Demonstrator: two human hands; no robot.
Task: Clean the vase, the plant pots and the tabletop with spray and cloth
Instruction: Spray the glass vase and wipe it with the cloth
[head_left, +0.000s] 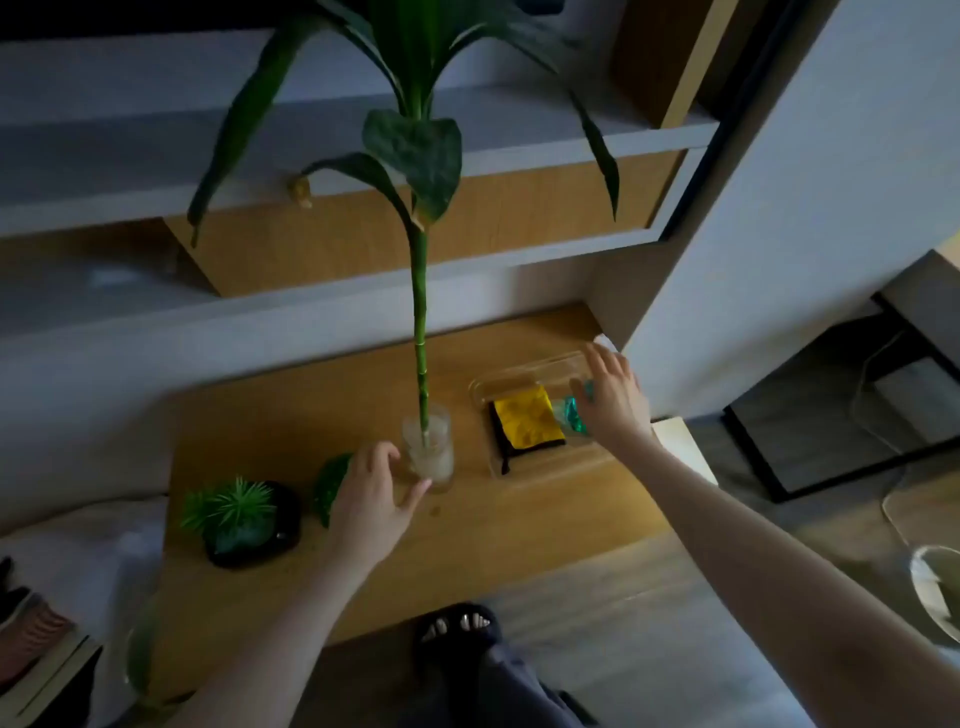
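Vase (428, 447): left hand (371, 499) open beside; right hand (613, 400) grips spray bottle (571, 415).

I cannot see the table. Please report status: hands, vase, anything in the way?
Left hand open beside glass vase. Right hand gripping spray bottle in clear tray. Yellow cloth untouched. Small plant behind left hand.

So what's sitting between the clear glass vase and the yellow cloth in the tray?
Only bare wooden tabletop and the clear plastic tray's near wall separate the glass vase from the yellow cloth, per the head view.
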